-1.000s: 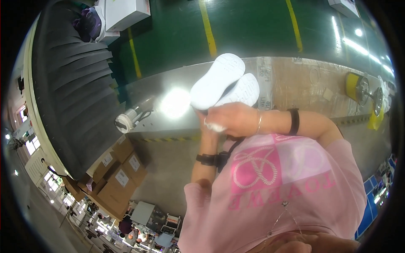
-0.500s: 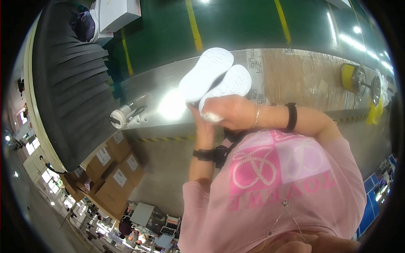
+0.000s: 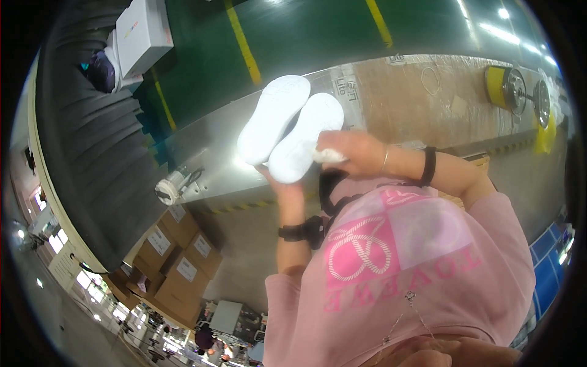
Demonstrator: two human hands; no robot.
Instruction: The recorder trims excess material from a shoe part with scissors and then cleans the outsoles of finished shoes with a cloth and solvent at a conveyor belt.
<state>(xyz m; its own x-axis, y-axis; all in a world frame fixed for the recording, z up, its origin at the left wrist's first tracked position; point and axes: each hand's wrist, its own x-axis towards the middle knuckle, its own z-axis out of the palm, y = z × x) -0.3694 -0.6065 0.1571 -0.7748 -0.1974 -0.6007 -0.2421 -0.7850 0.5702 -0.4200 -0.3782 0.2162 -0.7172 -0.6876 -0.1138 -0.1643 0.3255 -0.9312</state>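
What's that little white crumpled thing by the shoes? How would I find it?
Start at the long shiny metal table under the green floor. Above it, the left hand holds up two white shoes, soles showing. At the heel of the right-side shoe, the right hand pinches the small white wad. Unlike the smooth, long soles, it is tiny, wrinkled and tucked under fingers.

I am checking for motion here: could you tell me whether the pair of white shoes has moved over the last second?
Cannot tell: the white shoes keep their place above the tape roll; the camera itself shifted.
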